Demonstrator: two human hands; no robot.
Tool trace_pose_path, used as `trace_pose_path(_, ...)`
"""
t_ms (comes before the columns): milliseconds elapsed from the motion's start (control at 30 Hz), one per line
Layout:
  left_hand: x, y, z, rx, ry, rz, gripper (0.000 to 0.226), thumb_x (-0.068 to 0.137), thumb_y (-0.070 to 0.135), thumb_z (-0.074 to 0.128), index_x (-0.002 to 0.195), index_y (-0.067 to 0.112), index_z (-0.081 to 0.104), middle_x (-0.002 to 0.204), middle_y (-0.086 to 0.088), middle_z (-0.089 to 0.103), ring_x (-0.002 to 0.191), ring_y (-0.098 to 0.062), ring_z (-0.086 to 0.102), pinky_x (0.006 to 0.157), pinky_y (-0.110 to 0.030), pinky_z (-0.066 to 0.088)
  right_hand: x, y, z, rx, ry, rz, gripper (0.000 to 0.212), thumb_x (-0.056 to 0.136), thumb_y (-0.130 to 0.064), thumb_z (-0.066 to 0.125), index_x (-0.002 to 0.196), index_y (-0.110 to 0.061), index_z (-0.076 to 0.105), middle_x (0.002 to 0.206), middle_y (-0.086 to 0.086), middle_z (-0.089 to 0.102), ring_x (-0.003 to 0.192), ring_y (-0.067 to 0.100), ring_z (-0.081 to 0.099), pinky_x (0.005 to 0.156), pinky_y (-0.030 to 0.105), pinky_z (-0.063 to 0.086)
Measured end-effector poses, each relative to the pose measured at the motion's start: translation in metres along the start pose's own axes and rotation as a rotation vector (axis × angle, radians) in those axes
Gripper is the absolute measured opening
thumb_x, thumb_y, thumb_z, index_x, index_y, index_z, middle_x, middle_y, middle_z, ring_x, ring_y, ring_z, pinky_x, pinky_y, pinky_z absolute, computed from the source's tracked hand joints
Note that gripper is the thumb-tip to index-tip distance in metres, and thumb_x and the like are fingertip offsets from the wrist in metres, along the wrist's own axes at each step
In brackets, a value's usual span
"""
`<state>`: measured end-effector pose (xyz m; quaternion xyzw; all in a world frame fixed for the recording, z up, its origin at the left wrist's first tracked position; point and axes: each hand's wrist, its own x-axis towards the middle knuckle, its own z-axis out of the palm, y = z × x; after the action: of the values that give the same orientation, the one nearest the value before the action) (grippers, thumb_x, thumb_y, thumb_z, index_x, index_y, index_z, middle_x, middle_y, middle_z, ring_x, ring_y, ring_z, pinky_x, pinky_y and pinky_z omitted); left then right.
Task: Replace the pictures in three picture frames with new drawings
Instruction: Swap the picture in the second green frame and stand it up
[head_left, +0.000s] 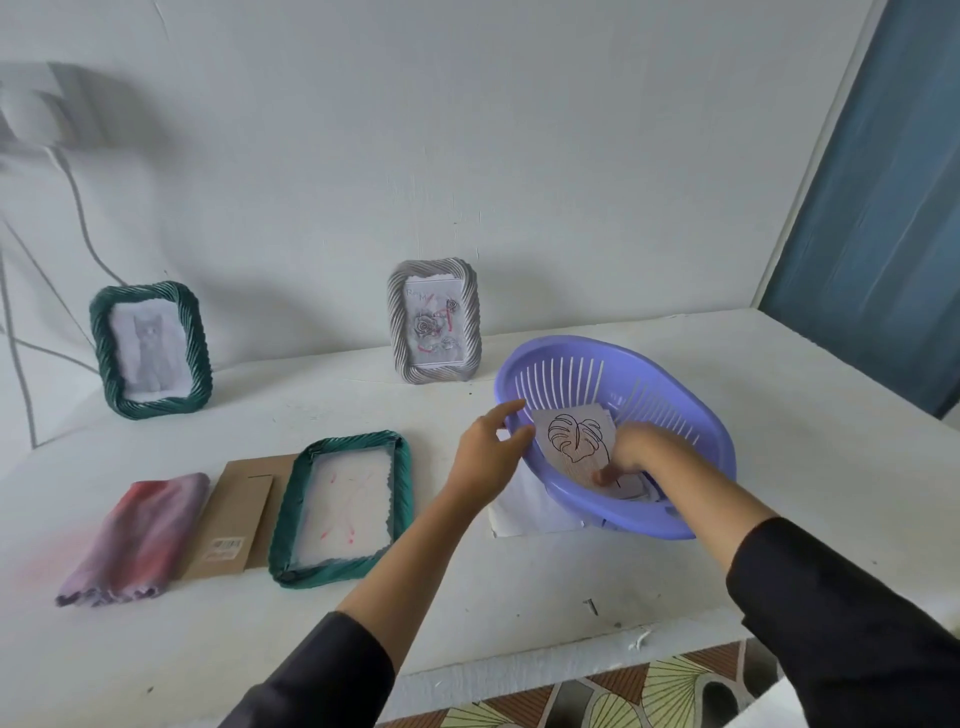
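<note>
Your left hand (488, 452) pinches the near-left rim of the purple basket (691, 415), thumb and forefinger either side of it. The basket sits tipped toward you, middle-right on the worktop (467, 597). Your right hand (641, 449) is down inside it, fingertips on the paper stack at the lower edge of the leaf drawing (579, 439). You may have nipped a sheet or may only be pressing; I cannot tell which.

Risks, as judged:
- The sheets lie loose and overlapping, so you may lift two.
- Dragging the leaf drawing up the slotted wall could crease it.
- If you let go of the rim, the basket likely rocks and shifts the white sheet (524, 512) under it.

Surface:
- The open green frame (401, 493) lies flat toward the front-left.
- The cardboard backing (234, 514) and folded cloth (135, 535) lie beside it, toward the left edge.
- Two frames stand along the back edge against the white wall: the green cat frame (100, 353) and the grey rose frame (471, 322).

Room: a blue curtain (883, 208) hangs at the right.
</note>
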<state>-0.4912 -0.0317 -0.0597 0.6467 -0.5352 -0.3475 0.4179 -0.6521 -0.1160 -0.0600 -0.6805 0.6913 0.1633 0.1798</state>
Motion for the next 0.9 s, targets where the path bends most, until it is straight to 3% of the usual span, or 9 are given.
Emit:
trace_pose_path(100,-0.002,0.001,0.000,-0.019,0.011,0.001,0.040,0.091,0.021,0.054,0.130,0.024,0.052,0.131,-0.008,0.055,0.109,-0.019,0.055,0.088,-0.021,0.037,0.009,0.001,0.002,0.000,0.018,0.012,0.076,0.068,-0.049,0.075,0.128,-0.010,0.050,0.131,0.010,0.055,0.117,0.030,0.055,0.101,0.041,0.044)
trace_pose_path(200,-0.001,0.002,-0.002,-0.023,0.006,0.005,0.040,0.091,0.021,0.054,0.131,0.023,0.052,0.130,-0.009,0.055,0.103,-0.018,0.056,0.086,-0.021,0.039,0.003,0.002,0.000,0.026,0.050,0.035,0.059,0.076,-0.038,0.073,0.121,-0.006,0.053,0.125,0.010,0.058,0.111,0.029,0.058,0.094,0.034,0.047)
trace_pose_path(300,-0.002,0.004,-0.003,-0.024,-0.001,0.009,0.041,0.091,0.020,0.055,0.132,0.022,0.052,0.130,-0.009,0.056,0.097,-0.012,0.053,0.084,-0.019,0.038,-0.004,0.006,-0.001,0.052,0.159,0.069,0.038,0.086,-0.016,0.062,0.120,-0.003,0.053,0.119,0.012,0.061,0.106,0.029,0.060,0.080,0.030,0.046)
trace_pose_path(400,-0.003,0.006,-0.004,-0.009,-0.007,0.005,0.041,0.091,0.020,0.054,0.132,0.023,0.052,0.130,-0.008,0.056,0.097,-0.012,0.052,0.083,-0.019,0.037,-0.011,0.006,-0.003,0.032,0.234,0.078,0.031,0.088,-0.002,0.048,0.118,-0.003,0.054,0.118,0.013,0.060,0.107,0.029,0.059,0.075,0.031,0.044)
trace_pose_path(533,0.001,0.009,-0.006,0.014,0.021,-0.011,0.040,0.089,0.023,0.056,0.129,0.024,0.055,0.132,-0.007,0.053,0.106,-0.020,0.056,0.089,-0.023,0.039,-0.032,0.004,-0.018,0.060,0.305,0.043,0.028,0.090,-0.004,0.042,0.115,-0.002,0.054,0.119,0.013,0.059,0.105,0.030,0.057,0.075,0.030,0.042)
trace_pose_path(633,-0.001,0.018,-0.016,-0.060,0.118,0.011,0.033,0.090,0.027,0.056,0.121,0.017,0.060,0.124,-0.006,0.058,0.108,-0.020,0.056,0.096,-0.031,0.043,-0.065,-0.001,-0.037,0.173,0.464,-0.065,0.016,0.092,-0.008,0.040,0.092,0.001,0.054,0.114,0.019,0.059,0.093,0.034,0.054,0.071,0.030,0.037)
trace_pose_path(767,-0.023,0.044,-0.034,-0.381,0.010,0.016,0.029,0.093,0.039,0.048,0.103,0.016,0.062,0.092,-0.001,0.062,0.087,-0.018,0.058,0.081,-0.028,0.050,-0.122,-0.029,-0.037,0.171,0.716,-0.294,0.026,0.096,-0.014,0.036,0.090,-0.004,0.059,0.087,0.013,0.060,0.096,0.037,0.058,0.064,0.030,0.031)
trace_pose_path(833,-0.030,0.044,-0.040,-0.493,-0.018,-0.012,0.035,0.094,0.039,0.047,0.101,0.010,0.064,0.089,-0.004,0.063,0.078,-0.019,0.061,0.070,-0.022,0.053,-0.143,-0.055,-0.024,0.087,0.719,-0.439,0.027,0.096,-0.018,0.037,0.099,-0.006,0.060,0.098,0.012,0.060,0.099,0.035,0.058,0.066,0.032,0.035)
trace_pose_path(900,-0.037,0.034,-0.050,-0.528,0.064,-0.017,0.031,0.096,0.026,0.047,0.093,-0.001,0.062,0.082,-0.013,0.057,0.064,-0.018,0.056,0.055,-0.017,0.049,-0.150,-0.080,-0.008,0.049,0.649,-0.555,0.027,0.096,-0.022,0.037,0.108,-0.007,0.056,0.109,0.012,0.054,0.102,0.034,0.057,0.069,0.033,0.037)
